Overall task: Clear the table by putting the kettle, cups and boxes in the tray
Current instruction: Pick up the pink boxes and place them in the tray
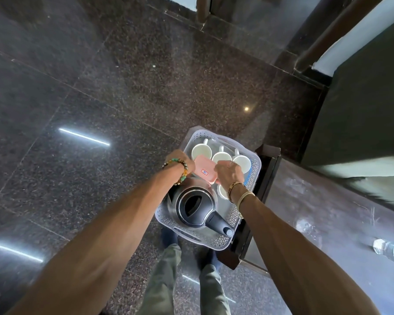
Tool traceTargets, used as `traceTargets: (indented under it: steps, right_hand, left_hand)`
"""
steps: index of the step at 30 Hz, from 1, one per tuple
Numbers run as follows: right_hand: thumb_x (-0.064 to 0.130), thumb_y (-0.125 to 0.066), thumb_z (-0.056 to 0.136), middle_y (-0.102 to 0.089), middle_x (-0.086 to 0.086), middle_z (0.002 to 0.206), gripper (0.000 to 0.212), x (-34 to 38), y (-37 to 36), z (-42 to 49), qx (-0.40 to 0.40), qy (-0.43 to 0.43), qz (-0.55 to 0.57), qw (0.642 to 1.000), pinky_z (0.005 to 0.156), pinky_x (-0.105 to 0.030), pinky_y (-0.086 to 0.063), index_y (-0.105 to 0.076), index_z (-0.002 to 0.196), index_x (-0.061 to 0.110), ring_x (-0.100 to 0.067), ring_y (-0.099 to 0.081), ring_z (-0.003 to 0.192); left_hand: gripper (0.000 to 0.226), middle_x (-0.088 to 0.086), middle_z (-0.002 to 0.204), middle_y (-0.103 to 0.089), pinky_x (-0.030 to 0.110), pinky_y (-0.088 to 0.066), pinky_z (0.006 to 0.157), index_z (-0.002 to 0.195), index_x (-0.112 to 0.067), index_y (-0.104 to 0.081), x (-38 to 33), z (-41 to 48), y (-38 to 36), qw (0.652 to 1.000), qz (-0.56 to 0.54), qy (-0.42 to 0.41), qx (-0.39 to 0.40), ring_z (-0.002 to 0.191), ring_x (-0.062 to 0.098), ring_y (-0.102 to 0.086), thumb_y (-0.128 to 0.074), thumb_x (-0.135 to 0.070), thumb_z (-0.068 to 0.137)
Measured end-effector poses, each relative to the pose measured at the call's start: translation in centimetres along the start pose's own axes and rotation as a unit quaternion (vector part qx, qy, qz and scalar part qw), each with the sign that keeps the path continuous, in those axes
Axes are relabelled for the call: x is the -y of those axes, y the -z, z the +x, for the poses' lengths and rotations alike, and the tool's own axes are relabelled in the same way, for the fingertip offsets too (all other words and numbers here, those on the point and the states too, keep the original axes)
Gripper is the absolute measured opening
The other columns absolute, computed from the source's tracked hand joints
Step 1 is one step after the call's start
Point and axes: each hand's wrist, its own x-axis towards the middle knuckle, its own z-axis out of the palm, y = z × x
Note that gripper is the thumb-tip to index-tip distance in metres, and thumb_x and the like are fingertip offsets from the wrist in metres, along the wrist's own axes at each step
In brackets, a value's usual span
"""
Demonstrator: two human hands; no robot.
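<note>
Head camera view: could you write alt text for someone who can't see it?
A person's left-hand grip and right-hand grip hold a pink box by its ends over a white perforated tray. The tray holds a black kettle and white cups, seen from above against a dark speckled floor.

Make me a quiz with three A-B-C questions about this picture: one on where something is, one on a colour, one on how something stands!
1. Where is the kettle? A) in the tray B) on the floor C) on the table
2. What colour is the box? A) green B) pink C) yellow
3. How do the three far cups stand? A) upside down B) on their sides C) upright
Answers: 1 A, the tray's walls surround it; 2 B, its lid is pink; 3 C, their open mouths face up.
</note>
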Motion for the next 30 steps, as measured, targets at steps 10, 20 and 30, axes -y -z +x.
traceTargets:
  steps: [10,20,30]
  right_hand:
    - [0.026,-0.057,0.071,-0.064,-0.002,0.086,0.03,-0.9,0.6,-0.2,-0.01,-0.01,0.014,1.0,0.074,-0.029,-0.049,-0.071,0.098,0.023,-0.026,-0.061,0.084]
    - [0.018,-0.058,0.079,-0.068,0.0,0.077,0.023,0.1,0.4,0.8,-0.041,0.042,0.026,0.998,0.066,-0.027,-0.049,-0.071,0.098,0.017,-0.029,-0.068,0.084]
    - [0.016,-0.06,0.077,-0.071,-0.013,0.088,0.02,2.7,-0.6,3.6,-0.068,0.084,0.024,0.994,0.076,-0.036,-0.05,-0.072,0.092,0.009,-0.034,-0.063,0.087]
  left_hand:
    - [0.042,0.012,0.105,-0.072,0.032,-0.059,0.083,0.107,-0.004,-0.068,-0.1,0.4,-0.1,0.998,0.007,0.011,0.06,0.093,0.023,-0.07,-0.082,-0.024,0.073]
    - [0.028,0.009,0.101,-0.072,0.036,-0.058,0.087,0.104,-0.009,-0.069,-0.4,1.2,0.2,0.997,-0.06,-0.023,0.043,0.096,0.022,-0.07,-0.075,-0.027,0.084]
    - [0.02,0.008,0.102,-0.072,0.038,-0.059,0.084,0.1,-0.012,-0.069,-0.5,3.3,0.2,0.995,-0.085,-0.032,-0.028,0.093,0.023,-0.069,-0.066,-0.027,0.086]
